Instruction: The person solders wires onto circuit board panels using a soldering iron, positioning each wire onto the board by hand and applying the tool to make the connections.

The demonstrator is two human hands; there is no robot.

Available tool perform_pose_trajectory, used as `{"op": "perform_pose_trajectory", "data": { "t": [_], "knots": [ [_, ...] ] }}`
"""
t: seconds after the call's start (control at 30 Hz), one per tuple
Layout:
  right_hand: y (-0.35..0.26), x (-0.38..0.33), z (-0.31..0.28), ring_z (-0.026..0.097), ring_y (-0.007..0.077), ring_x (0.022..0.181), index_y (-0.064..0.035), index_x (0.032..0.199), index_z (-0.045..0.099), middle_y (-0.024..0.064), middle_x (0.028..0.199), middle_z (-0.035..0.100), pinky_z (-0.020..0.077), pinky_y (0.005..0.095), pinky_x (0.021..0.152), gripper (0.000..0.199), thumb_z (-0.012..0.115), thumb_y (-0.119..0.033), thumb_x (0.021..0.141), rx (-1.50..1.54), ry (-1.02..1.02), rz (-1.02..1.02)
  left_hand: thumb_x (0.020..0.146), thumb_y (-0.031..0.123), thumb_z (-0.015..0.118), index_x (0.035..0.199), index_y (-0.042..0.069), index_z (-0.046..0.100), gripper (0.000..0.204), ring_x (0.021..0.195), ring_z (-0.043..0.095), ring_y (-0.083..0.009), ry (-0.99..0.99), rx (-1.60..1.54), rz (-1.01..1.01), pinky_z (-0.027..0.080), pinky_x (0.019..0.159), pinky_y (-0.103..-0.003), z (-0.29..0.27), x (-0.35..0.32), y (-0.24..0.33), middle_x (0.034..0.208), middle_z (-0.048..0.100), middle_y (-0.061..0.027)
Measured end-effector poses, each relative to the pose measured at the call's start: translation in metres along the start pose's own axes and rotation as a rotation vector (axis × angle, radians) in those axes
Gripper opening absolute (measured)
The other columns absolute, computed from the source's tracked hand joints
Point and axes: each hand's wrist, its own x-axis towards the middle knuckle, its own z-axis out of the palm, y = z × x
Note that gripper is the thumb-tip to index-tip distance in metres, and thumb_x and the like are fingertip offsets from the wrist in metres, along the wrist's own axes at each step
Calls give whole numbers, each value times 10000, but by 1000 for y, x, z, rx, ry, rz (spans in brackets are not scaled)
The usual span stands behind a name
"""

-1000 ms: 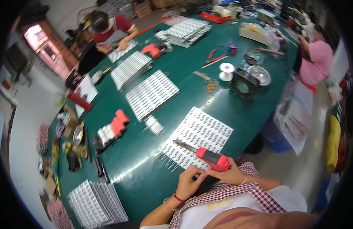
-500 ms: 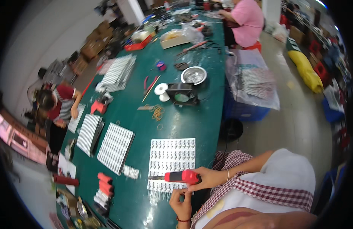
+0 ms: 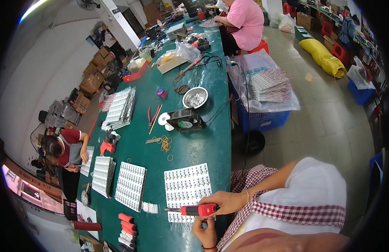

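A white sheet of circuit boards (image 3: 188, 178) lies on the green table before me, lined with rows of small components. Thin pale wires stick out from its near edge. My right hand (image 3: 231, 202) is wrapped round a red-and-black hand tool (image 3: 198, 210), held level over the lower rows, its slim metal tip pointing left. Just below, at the sheet's near right corner, is my left hand (image 3: 205, 232). Its thumb and fingertips are drawn together; what they pinch is too small to tell. A bundle of short white wires (image 3: 150, 208) lies left of the tool tip.
Stacked board sheets (image 3: 131, 181) stand to the left, near red-and-white rolls (image 3: 127, 224). Farther off are a small black fan (image 3: 186, 120), a metal bowl (image 3: 195, 98), rubber bands (image 3: 166, 143) and red pliers (image 3: 153, 115). A co-worker (image 3: 70, 149) sits across the table.
The view has shifted, so the table items appear lower and many farther left or right. The tool and both hands keep nearly the same place over the sheet.
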Motion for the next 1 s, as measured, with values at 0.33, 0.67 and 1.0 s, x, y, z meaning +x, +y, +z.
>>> {"op": "perform_pose_trajectory", "data": {
  "t": [0.33, 0.67, 1.0],
  "knots": [
    [2, -2, 0, 643, 264, 911, -14, 1241, 498, 178, 1013, 638, 499, 340, 789, 502, 697, -231, 835, -43, -15, -20, 781, 52, 713, 738, -16, 589, 149, 606, 521, -115, -29, 65, -54, 417, 590, -250, -4, -4, 7, 679, 589, -54],
    [5, -2, 3, 581, 177, 897, -11, 1217, 521, 134, 967, 641, 466, 334, 835, 480, 701, -190, 809, 145, 39, 117, 781, 40, 719, 744, -8, 598, 135, 605, 528, -136, -14, 130, -15, 419, 574, -258, -2, -2, 13, 712, 596, -67],
    [12, -8, 7, 588, 81, 817, -29, 1046, 596, 48, 857, 657, 483, 265, 728, 306, 738, -173, 817, 160, 94, 240, 783, 12, 690, 801, -24, 646, 59, 643, 628, -188, -39, 194, 10, 483, 605, -274, -4, 1, 32, 730, 649, -117]
  ]
}}
